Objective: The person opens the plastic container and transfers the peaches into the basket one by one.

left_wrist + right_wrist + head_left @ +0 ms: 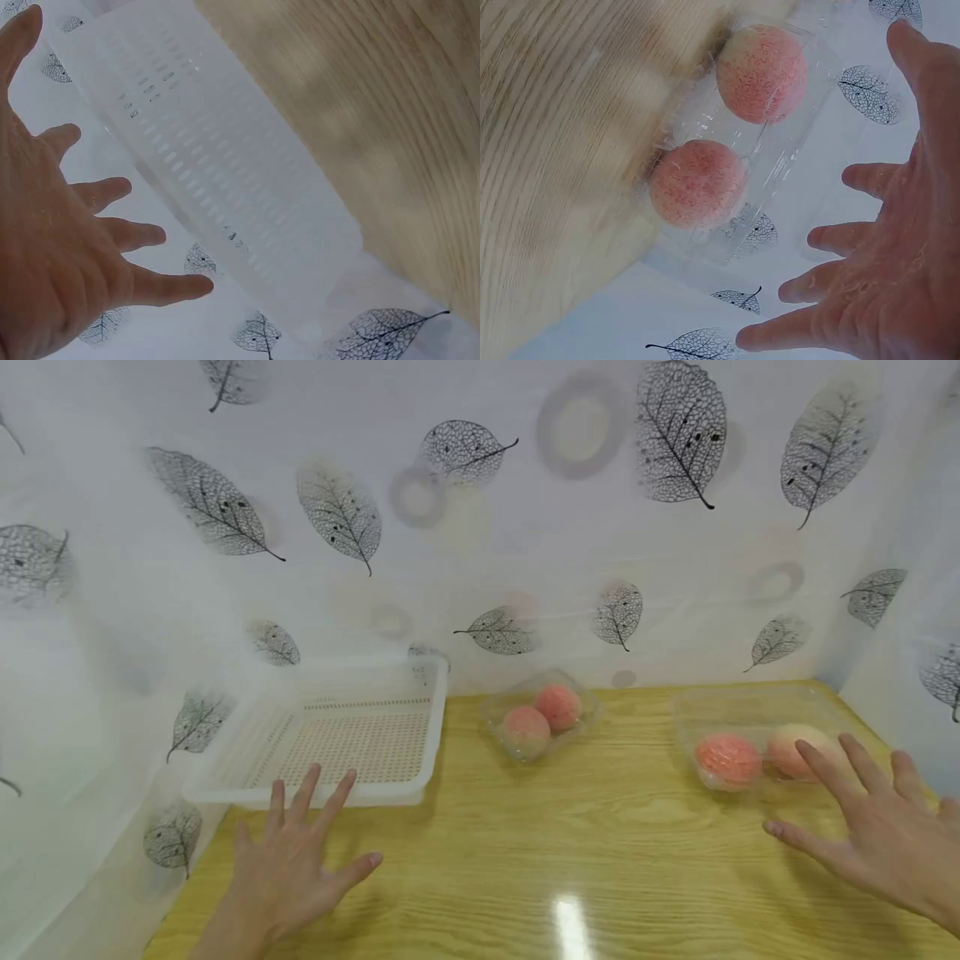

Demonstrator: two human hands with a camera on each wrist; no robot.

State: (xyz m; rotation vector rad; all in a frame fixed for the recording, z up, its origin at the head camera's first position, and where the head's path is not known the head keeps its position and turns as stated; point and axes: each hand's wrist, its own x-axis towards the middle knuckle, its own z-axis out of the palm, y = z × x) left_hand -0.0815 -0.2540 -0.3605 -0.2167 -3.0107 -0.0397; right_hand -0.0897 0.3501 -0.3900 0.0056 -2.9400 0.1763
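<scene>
My left hand (288,868) is held with its fingers spread, its fingertips overlapping the near rim of a white perforated plastic basket (431,752) in the head view. Nothing is in its grasp. In the left wrist view the slotted side of the basket (217,157) lies beyond the fingers. My right hand (888,839), also spread and holding nothing, is nearest to a clear plastic box (750,706) at the right. Two round pink, peach-like fruits sit in that box, a redder one (727,762) and a paler one (798,750) partly behind my fingers.
A second clear box (579,727) stands at the back middle, turned at an angle, with two more peach-like fruits (527,731) inside. All stand on a wood-grain table (525,852). White leaf-print sheeting (480,543) walls off the back and both sides.
</scene>
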